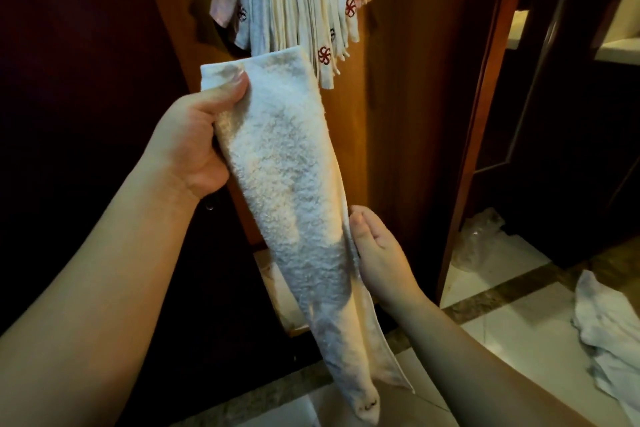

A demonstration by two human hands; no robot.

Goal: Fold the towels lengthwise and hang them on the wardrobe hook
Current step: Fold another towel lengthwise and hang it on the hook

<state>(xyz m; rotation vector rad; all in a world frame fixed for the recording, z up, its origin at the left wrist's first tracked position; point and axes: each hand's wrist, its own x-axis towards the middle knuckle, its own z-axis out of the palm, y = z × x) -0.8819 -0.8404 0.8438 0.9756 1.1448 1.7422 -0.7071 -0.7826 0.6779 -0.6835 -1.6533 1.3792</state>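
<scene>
A white terry towel (287,184), folded into a long narrow strip, hangs diagonally in front of me. My left hand (197,135) grips its upper end, thumb pressed on the top corner. My right hand (377,253) pinches the strip's right edge about halfway down. The lower end dangles free near the floor. Above, a bunch of several folded towels (298,3), some with red pinwheel emblems, hangs against the wooden wardrobe (408,80). The hook itself is hidden by them.
A crumpled white towel (609,333) lies on the tiled floor at the right. A clear plastic bag (481,239) sits by the wardrobe's open door frame (485,97). A dark wardrobe door (76,62) fills the left side.
</scene>
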